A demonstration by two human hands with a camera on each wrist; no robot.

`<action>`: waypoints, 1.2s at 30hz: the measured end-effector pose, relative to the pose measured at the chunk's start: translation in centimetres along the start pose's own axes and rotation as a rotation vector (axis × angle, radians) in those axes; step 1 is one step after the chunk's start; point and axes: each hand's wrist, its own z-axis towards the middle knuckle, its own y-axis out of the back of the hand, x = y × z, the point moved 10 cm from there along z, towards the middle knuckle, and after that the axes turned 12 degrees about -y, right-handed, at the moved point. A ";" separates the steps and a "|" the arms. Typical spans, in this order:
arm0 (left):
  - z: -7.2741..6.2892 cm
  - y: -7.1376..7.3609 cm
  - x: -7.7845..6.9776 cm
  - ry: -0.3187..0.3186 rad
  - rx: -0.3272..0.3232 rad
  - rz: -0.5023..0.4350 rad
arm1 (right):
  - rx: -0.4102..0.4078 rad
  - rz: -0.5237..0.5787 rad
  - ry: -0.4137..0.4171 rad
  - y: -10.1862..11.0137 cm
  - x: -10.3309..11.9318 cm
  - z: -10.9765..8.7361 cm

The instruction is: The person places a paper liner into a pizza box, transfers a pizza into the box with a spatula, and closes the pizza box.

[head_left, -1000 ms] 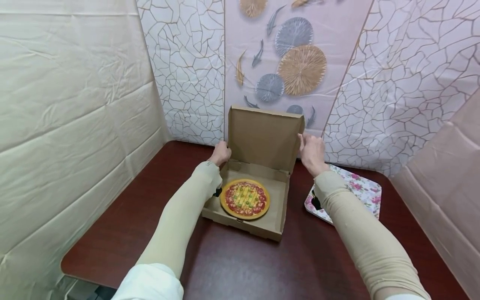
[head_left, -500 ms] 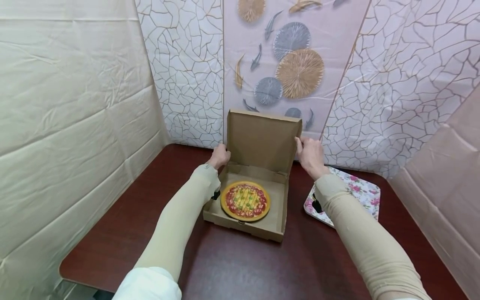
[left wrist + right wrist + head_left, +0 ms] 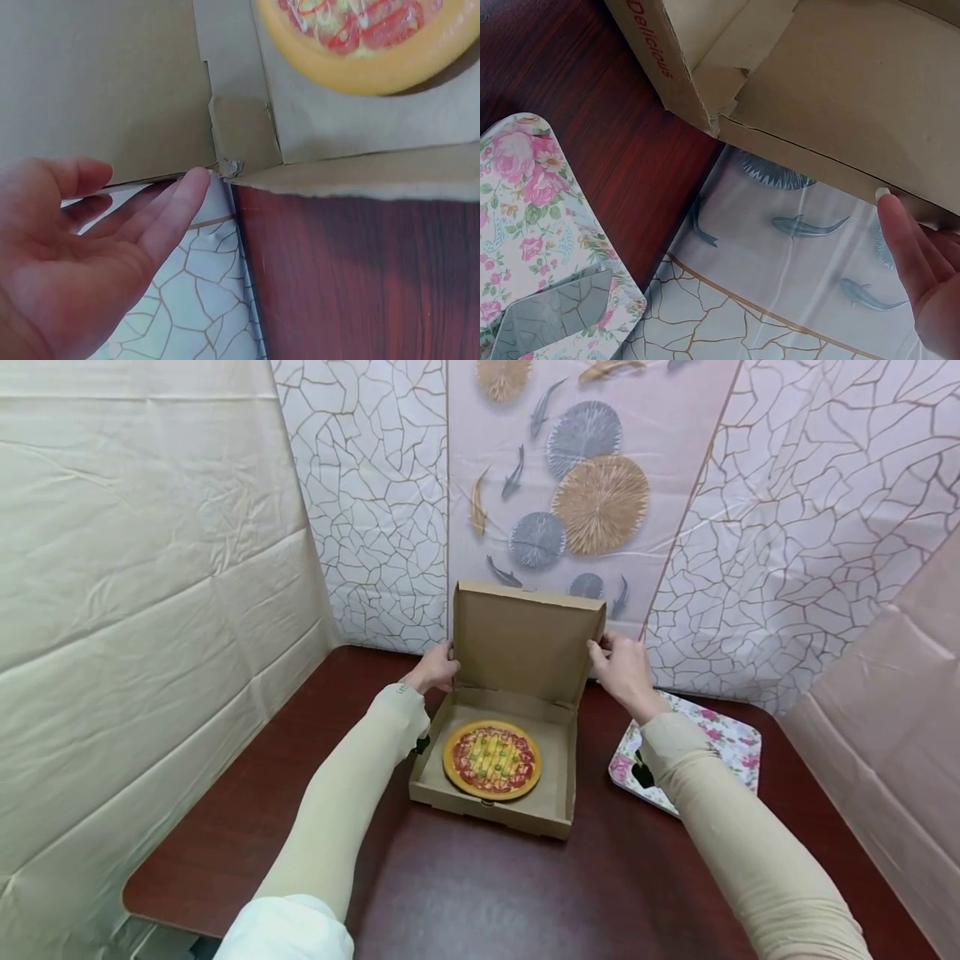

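A brown cardboard pizza box (image 3: 566, 777) stands open on the table with its lid (image 3: 525, 643) raised upright at the back. Inside lies a round pizza (image 3: 492, 760) with a thick yellow crust, toward the box's left side. My left hand (image 3: 435, 668) holds the lid's left edge low down near the hinge corner. In the left wrist view its thumb is on the inner face, with other fingers stretched along the edge. My right hand (image 3: 624, 670) pinches the lid's right edge; in the right wrist view the thumb (image 3: 900, 232) is at the rim and the other fingers are partly hidden behind the lid.
A white tray with pink flowers (image 3: 738, 739) lies right of the box, partly under my right forearm. On it is a shiny flat metal blade (image 3: 555, 311). The dark red table (image 3: 480, 893) meets patterned wall coverings (image 3: 382, 527) at the back.
The left wrist has shifted slightly left and its fingers have loosened and spread along the lid edge. My right thumb has slid a little lower. The lid stays upright.
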 end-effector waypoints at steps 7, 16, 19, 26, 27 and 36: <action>-0.3 0.1 -0.1 0.010 0.036 -0.061 | 0.092 0.043 -0.085 -0.2 -0.8 -0.1; -0.6 0.0 0.0 0.014 0.121 -0.135 | 0.200 0.161 -0.159 -0.7 -1.5 -0.9; -0.8 -0.1 0.2 0.009 0.152 -0.142 | 0.273 0.220 -0.172 -1.4 -1.7 -1.3; -1.2 -0.5 0.6 0.002 0.199 -0.173 | 0.367 0.316 -0.196 -2.4 -2.2 -1.8; -1.3 -0.5 0.6 0.004 0.205 -0.179 | 0.379 0.326 -0.196 -2.6 -2.2 -1.9; -1.7 -0.4 1.0 0.012 0.222 -0.189 | 0.497 0.352 -0.191 -3.5 -2.1 -2.4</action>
